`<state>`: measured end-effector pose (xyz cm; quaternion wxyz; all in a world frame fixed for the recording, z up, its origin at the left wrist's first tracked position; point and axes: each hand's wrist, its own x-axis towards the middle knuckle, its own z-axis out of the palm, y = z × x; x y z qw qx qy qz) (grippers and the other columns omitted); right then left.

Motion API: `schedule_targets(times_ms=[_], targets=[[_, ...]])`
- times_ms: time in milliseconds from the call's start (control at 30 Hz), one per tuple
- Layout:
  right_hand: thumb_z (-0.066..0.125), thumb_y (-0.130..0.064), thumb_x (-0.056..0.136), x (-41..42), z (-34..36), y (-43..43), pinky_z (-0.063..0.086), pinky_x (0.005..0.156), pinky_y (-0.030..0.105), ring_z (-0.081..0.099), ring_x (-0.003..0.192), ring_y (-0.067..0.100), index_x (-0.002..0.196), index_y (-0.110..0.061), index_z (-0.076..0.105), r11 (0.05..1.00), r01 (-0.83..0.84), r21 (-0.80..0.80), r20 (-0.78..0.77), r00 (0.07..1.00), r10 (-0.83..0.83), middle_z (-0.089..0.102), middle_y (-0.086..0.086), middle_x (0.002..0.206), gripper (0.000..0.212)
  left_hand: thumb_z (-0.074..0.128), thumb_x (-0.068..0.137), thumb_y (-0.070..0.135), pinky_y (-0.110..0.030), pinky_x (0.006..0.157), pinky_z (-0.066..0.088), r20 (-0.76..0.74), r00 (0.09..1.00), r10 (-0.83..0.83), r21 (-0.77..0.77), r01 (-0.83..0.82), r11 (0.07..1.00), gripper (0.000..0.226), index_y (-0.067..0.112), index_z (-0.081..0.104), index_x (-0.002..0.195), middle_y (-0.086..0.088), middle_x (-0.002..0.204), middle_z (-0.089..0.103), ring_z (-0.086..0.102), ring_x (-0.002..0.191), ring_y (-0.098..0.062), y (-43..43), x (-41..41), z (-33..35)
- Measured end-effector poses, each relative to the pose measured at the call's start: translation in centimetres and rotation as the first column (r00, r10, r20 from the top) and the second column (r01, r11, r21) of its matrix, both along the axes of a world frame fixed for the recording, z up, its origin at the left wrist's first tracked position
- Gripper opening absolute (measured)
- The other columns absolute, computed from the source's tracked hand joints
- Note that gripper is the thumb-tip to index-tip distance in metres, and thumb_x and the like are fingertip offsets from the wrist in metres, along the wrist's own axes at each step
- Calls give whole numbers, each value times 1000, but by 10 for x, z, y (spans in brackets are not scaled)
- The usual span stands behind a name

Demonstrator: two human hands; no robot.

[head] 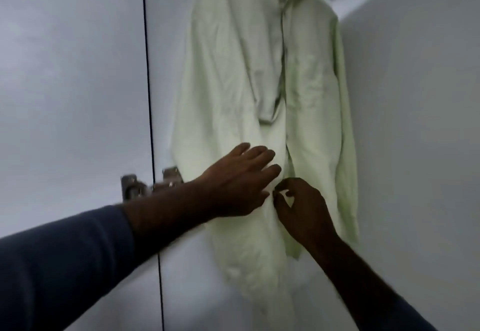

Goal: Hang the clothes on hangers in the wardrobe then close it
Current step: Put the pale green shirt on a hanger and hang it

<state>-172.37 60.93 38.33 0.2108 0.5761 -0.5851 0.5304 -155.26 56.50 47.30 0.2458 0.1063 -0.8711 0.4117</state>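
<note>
Left sleeve [65, 265]: dark blue, soft knit, pushed up the forearm. Left hand [239, 182]: fingers straight and spread, palm pressed flat on the shirt's lower front. Right hand [304, 208]: thumb and forefinger curled, pinching the front edge just beside the left hand. Shirt [233, 84]: pale green, thin woven cloth, creased, collar at the top, long sleeves drooping; it hangs upright against the white panels. Hinge [132, 186]: shiny metal, blurred, left of the shirt. Wardrobe panel [65, 71]: smooth, matte, split by a thin dark seam [148, 71].
</note>
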Motion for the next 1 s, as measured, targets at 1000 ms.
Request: schedule_targets(times_ms=[1000], targets=[[48, -53, 97, 639, -390, 287, 39, 93, 42, 56, 114, 29, 120, -17, 57, 162, -36, 986, -79, 760, 645, 64, 6, 120, 44, 57, 94, 37, -42, 99, 44, 300, 452, 840, 918, -377, -124, 57, 12, 41, 142, -8, 139, 49, 47, 126, -28, 391, 635, -492]])
